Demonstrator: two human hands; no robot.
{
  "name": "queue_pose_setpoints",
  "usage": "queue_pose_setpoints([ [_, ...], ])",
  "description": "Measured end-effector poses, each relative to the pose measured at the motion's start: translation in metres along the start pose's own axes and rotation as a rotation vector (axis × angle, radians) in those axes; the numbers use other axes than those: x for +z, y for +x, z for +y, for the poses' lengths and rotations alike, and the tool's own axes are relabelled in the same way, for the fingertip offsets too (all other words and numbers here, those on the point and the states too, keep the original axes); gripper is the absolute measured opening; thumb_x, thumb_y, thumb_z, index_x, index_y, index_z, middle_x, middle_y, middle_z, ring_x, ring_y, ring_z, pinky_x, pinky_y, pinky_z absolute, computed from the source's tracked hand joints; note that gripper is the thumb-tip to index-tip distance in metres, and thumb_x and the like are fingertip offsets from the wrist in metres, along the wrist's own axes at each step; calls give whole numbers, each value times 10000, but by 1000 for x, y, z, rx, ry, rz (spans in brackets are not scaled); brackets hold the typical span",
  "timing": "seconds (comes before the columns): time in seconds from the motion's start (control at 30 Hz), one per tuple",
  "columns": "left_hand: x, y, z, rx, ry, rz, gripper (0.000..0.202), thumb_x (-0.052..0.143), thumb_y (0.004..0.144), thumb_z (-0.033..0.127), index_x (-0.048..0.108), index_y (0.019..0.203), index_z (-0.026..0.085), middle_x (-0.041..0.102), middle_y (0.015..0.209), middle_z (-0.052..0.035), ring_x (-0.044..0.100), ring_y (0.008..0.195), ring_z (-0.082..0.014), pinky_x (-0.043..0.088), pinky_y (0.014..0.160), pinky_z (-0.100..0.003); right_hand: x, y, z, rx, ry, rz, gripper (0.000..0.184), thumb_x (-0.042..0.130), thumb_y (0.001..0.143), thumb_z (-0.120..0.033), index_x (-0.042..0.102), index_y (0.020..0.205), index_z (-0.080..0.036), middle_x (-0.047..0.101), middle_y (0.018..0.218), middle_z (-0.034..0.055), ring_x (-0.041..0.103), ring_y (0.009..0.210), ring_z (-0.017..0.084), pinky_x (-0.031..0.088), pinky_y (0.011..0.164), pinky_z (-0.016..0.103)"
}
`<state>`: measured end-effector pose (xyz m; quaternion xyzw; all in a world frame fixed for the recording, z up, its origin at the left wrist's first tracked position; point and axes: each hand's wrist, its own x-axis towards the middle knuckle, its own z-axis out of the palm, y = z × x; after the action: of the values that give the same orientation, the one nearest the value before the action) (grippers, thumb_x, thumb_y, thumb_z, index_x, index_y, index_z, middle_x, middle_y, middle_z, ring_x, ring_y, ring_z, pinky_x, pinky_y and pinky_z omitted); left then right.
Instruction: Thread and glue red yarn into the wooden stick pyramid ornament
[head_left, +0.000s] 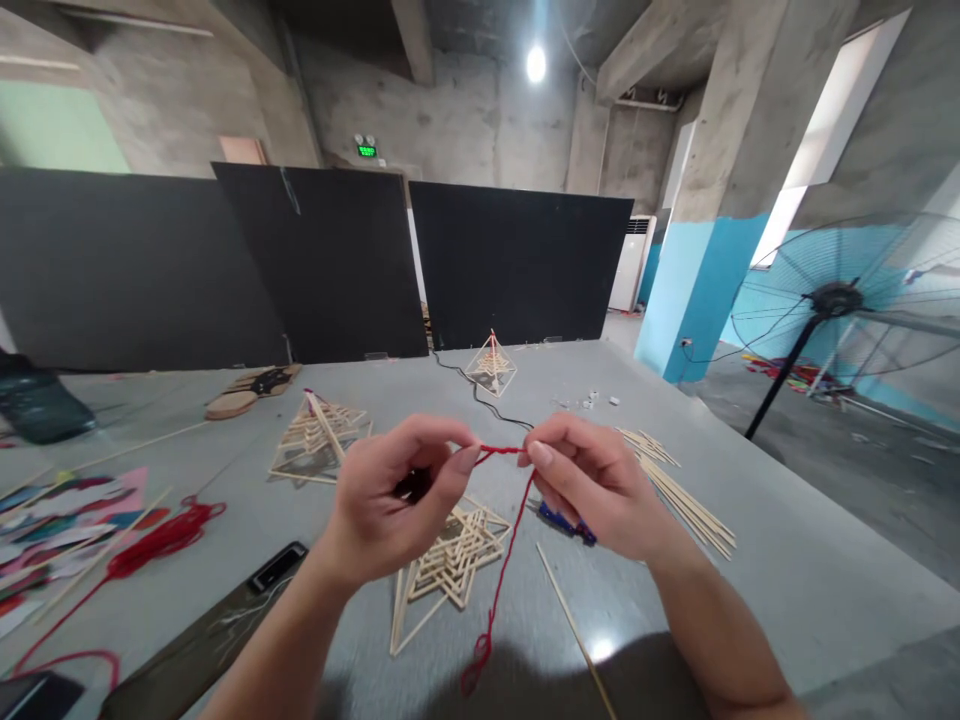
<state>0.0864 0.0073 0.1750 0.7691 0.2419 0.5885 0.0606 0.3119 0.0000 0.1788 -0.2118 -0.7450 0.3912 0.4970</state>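
The left hand and right hand pinch one red string. Three stick frames lie near it, one partly hidden.

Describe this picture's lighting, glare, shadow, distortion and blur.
Head view: the overhead lamp burns out to white; head view: a glare spot on the grey tabletop borders dark shadow near the bottom edge; head view: the wire-cage fan looks stretched, probably by wide-angle distortion; head view: the red yarn between left hand and right hand shows no obvious blur.
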Motion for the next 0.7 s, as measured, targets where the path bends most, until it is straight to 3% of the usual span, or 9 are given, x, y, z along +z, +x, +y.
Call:
queue_pose_setpoints([
  [0.13,-2,3,2,172,29,-36,120,678,958,157,699,1013,262,541,527,91,363,395,-79,282,411,-240,-3,-2,-1,-30,38,-12,180,640,1091,-363,650,991,-214,537,632,-82,420,487,53,316,445,212],
  [0.3,-4,6,5,-78,-156,-185,218,598,1038,328,763,1161,259,469,524,76,369,422,-109,301,415,-249,-1,-2,-2,-78,-105,14,155,644,1084,-356,678,1027,-215,565,661,-63,443,539,73,344,487,236],
  [0.4,-2,10,8,-202,-169,-189,218,686,1002,394,846,952,254,473,490,54,364,403,-99,269,375,-231,-2,-2,-2,-90,-141,16,151,646,1079,-354,691,1034,-217,566,666,-59,455,552,82,359,498,244],
  [0.5,0,12,10,-229,-158,-133,235,747,960,377,860,793,255,486,464,37,358,400,-95,252,360,-225,-3,-2,-1,-101,-166,17,136,658,1070,-346,695,1035,-220,559,677,-58,451,556,83,357,496,242],
  [0.7,-1,9,8,-209,-157,-59,101,802,919,313,894,881,292,484,451,51,336,401,-87,248,364,-222,-4,-2,-2,-81,-133,15,168,654,1073,-368,684,1004,-218,525,649,-63,427,542,81,339,489,243],
])
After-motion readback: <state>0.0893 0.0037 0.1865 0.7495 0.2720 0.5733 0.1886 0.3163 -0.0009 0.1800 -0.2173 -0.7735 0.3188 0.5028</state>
